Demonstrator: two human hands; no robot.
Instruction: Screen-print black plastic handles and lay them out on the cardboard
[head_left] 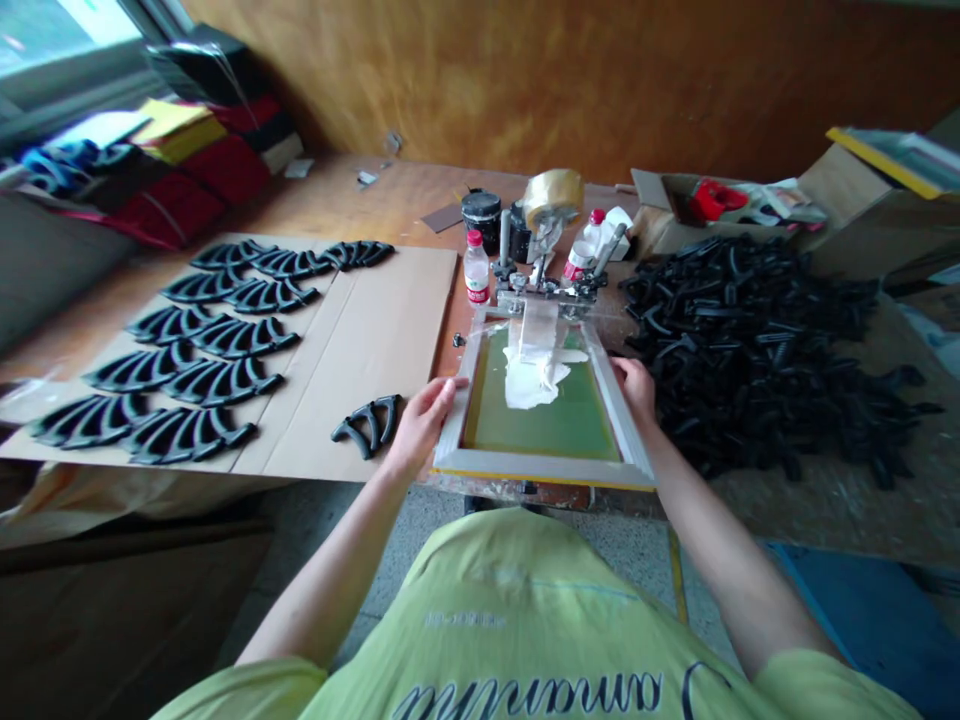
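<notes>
A silk-screen frame (637, 463) with grey edges and green mesh lies in front of me, hinged to a metal clamp (551, 287) at its far end. White ink (531, 385) is spread on the mesh by a squeegee (538, 330). My left hand (421, 425) is closed at the frame's left edge, thumb on top. On the right edge, my right hand (636, 392) grips too, its fingertips partly hidden. Left of my left hand, a few black curved plastic parts (367, 425) lie on cardboard (375, 330). What lies beneath the frame is hidden.
Rows of black parts (195, 435) cover the cardboard's left side. A big heap of black parts (735, 350) is close on the right. Behind the frame stand bottles (476, 268), a dark ink tub (481, 215) and a tape roll (553, 195). An open box (660, 215) sits back right.
</notes>
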